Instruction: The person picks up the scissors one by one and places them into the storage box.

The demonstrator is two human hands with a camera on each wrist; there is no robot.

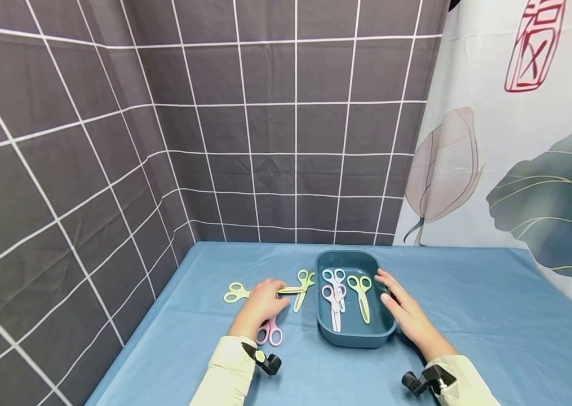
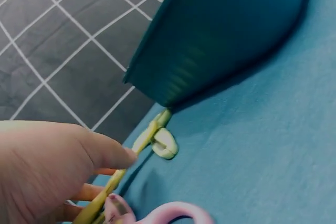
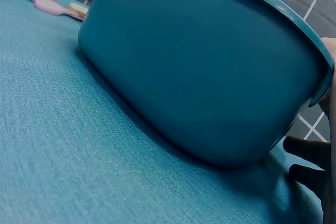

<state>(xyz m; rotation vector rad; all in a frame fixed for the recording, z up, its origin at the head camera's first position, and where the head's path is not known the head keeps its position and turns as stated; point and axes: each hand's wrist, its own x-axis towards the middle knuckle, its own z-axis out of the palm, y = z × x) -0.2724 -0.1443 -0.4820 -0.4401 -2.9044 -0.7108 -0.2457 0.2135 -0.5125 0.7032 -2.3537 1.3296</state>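
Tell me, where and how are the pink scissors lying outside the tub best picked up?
I'd pinch the pink scissors by their handle loops, coming from above on the person's side. The loops point toward the person and lie uncovered; in the head view, the left hand hides the other end.

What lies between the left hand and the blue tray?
The head view shows yellow scissors there, plus part of a second yellow pair gripped by the left hand.
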